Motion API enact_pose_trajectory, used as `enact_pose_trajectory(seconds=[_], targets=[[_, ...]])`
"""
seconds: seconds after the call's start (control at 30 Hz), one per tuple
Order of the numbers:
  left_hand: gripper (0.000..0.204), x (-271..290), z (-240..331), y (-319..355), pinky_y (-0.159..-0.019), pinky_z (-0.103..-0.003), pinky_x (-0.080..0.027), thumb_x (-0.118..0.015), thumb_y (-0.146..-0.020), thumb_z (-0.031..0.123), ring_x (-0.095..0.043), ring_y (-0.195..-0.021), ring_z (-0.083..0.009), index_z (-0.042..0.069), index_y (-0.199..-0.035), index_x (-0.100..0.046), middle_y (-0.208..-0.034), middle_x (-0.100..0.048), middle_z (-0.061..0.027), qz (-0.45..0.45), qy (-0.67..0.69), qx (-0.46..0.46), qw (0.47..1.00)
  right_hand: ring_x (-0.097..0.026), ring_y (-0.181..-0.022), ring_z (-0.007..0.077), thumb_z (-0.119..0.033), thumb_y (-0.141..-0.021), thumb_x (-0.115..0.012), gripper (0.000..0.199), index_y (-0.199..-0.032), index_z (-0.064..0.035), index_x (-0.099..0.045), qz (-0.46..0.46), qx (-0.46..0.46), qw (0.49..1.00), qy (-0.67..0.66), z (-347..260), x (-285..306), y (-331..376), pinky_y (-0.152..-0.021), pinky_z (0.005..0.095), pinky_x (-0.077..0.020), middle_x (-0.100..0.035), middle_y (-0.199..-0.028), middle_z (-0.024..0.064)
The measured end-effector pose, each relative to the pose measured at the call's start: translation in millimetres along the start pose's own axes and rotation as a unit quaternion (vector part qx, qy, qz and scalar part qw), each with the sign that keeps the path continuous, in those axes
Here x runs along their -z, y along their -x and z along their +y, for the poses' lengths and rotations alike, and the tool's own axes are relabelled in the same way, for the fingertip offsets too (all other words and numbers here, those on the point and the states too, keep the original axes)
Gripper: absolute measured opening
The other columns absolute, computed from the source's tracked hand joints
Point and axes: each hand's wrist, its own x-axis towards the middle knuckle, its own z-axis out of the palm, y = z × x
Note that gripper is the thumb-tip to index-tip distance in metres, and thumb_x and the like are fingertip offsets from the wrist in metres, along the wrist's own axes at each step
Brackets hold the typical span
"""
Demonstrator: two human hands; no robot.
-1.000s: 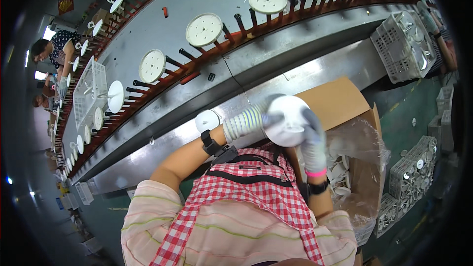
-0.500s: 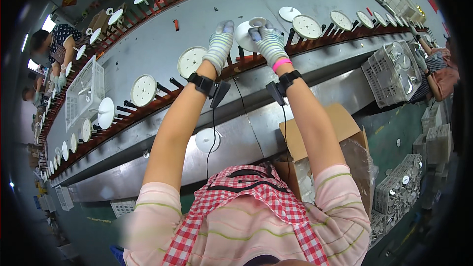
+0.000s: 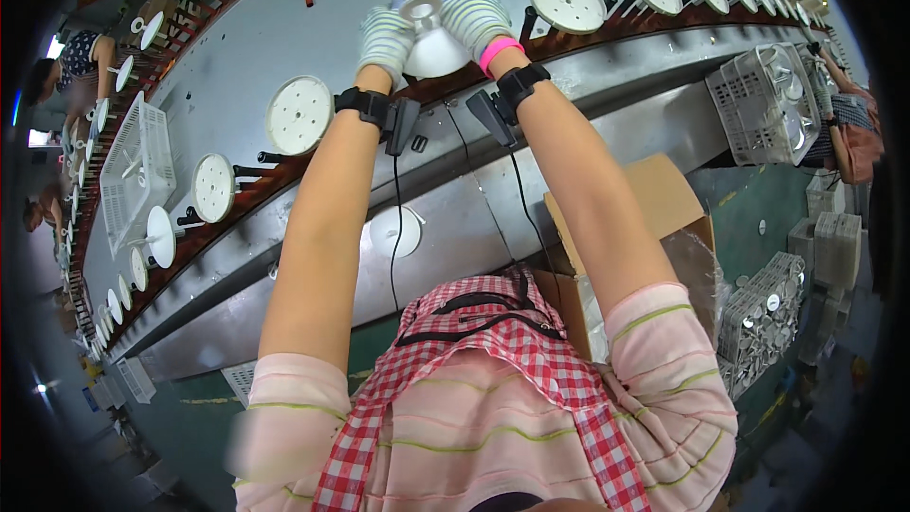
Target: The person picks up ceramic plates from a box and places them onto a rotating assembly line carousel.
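My left hand (image 3: pixel 386 41) and my right hand (image 3: pixel 475 19), both in striped knit gloves, are closed on either side of a white disc with a ring-shaped top (image 3: pixel 438 53). The disc is tilted toward me, its ring between my hands. Most of my fingertips are hidden behind it. To the right of my right hand, a white disc with small holes (image 3: pixel 568 3) stands on the rack of dark pegs. Another perforated disc (image 3: pixel 300 115) is left of my left hand.
A curved conveyor (image 3: pixel 256 57) carries more white discs along its edge. White crates stand at left (image 3: pixel 137 171) and right (image 3: pixel 763 104). An open cardboard box (image 3: pixel 654 194) is beside my right arm. A loose disc (image 3: pixel 394 231) lies on the metal ledge. Other people work at both sides.
My left hand has joined my right at the ring-topped disc, which now sits between both hands. The view has shifted, and the perforated discs have changed place relative to my hands.
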Motion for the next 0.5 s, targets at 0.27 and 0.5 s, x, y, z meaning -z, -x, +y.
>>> enact_pose_trajectory(seconds=[0.27, 0.5], targets=[[0.036, 70.4, -112.2, -10.5, -0.083, -0.030, -0.045, -0.054, -0.080, 0.005, -0.052, -0.096, -0.0192, 0.005, -0.116, -0.049, -0.106, -0.056, -0.0085, -0.070, 0.281, -0.067, 0.955, -0.065, -0.073, 0.0294, -0.024, -0.068, -0.058, 0.021, -0.078, -0.0096, -0.070, 0.034, 0.228, 0.970, 0.073, -37.5, -48.9, 71.5, -0.064, 0.0407, -0.0491, -0.067, -0.075, 0.0111], [0.052, 110.9, -114.6, 45.9, -0.084, -0.041, -0.044, -0.045, -0.091, 0.041, -0.056, -0.098, -0.0387, 0.003, -0.126, -0.046, -0.111, -0.057, -0.0246, 0.138, -0.208, -0.085, 0.965, -0.059, -0.085, 0.0240, -0.023, -0.090, -0.049, 0.025, -0.098, -0.0032, -0.063, -0.040, 0.323, 0.908, -0.266, 161.7, -60.5, 270.0, -0.075, 0.0330, -0.0469, -0.061, -0.098, 0.0136]])
